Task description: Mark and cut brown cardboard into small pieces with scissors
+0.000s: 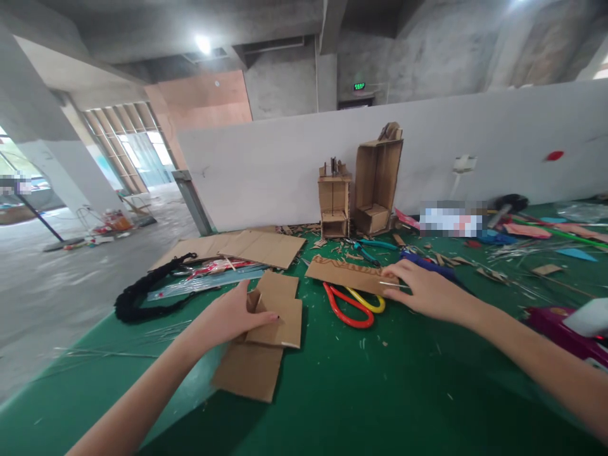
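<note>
Brown cardboard pieces [280, 326] overlap at the green worktop [361, 392], gripped in the fingers of the left hand [232, 313], likely to keep them together; the right hand [418, 289] pinches a cardboard strip [346, 276] above scissors [354, 323], perhaps end-on to leave its outline uncovered.

Partition [266, 171]: white, along the far edge of the green table [380, 405]
Floor [95, 272]: bare grey, beyond the table's left edge
Ceiling [275, 19]: concrete, lamp [203, 44] glowing
Exit sign [359, 87]: lit green, above the partition
Pillar [52, 133]: near a bright window [6, 152]
</note>
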A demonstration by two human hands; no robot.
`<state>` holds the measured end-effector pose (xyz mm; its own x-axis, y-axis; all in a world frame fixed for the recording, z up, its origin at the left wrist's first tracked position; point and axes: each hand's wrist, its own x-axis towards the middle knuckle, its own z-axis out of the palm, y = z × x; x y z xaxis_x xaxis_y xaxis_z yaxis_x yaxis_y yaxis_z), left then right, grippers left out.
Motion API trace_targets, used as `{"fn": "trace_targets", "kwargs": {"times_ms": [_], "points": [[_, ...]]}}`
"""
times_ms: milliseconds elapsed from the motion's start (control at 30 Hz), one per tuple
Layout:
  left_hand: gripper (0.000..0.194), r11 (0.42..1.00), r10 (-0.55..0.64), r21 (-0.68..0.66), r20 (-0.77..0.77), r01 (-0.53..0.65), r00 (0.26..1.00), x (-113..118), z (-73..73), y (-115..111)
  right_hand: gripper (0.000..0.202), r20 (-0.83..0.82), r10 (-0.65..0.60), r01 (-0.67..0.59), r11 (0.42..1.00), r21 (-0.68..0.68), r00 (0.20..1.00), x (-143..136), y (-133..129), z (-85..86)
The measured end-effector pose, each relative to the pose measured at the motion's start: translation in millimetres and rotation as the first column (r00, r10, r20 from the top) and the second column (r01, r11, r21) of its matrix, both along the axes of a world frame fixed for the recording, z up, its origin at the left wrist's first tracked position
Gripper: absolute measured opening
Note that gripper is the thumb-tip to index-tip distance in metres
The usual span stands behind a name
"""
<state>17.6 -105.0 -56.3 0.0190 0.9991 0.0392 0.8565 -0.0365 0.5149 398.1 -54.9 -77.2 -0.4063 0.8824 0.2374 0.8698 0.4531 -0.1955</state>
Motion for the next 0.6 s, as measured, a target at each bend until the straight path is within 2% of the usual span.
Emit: {"fn": "trace_targets", "kwargs": {"times_ms": [100,200,367,433,500,533,567,600], "points": [[0.068,1.0,0.028,-0.003,-0.042,-0.028,0.999,7,3.0,4,0.041,-0.01,0.042,-0.042,0.998,-0.056,0.999,-6,0,-2.3],[0.062,1.0,0.001,-0.004,0.093,0.0,0.996,14,7.2,3,0.051,0.061,0.039,-0.036,0.998,-0.057,0.997,-12,-8,3.2],[0.06,0.997,0.012,-0.075,0.307,0.012,0.952,17,17.6,-4,0.031,0.207,0.094,-0.103,0.994,0.032,0.974,-17,-17,14.0],[0.058,0.995,0.033,-0.096,0.391,0.005,0.92,15,25.4,-7,0.029,0.178,0.014,-0.035,0.992,0.12,0.984,-17,-15,17.0],[0.059,0.996,0.055,-0.085,0.511,-0.013,0.858,13,33.2,-9,0.026,-0.017,-0.112,0.113,0.977,0.18,0.994,-19,-11,19.3],[0.059,0.997,0.062,-0.071,0.592,-0.026,0.804,12,36.3,-10,0.024,-0.18,-0.157,0.185,0.971,0.149,0.971,-23,-10,20.2],[0.058,0.997,0.075,-0.06,0.682,-0.046,0.728,12,38.5,-10,0.02,-0.371,-0.191,0.233,0.97,0.073,0.909,-28,-9,21.0],[0.055,0.995,0.094,-0.062,0.771,-0.072,0.63,14,39.5,-10,0.017,-0.558,-0.222,0.241,0.97,-0.04,0.8,-34,-10,21.8]]}}
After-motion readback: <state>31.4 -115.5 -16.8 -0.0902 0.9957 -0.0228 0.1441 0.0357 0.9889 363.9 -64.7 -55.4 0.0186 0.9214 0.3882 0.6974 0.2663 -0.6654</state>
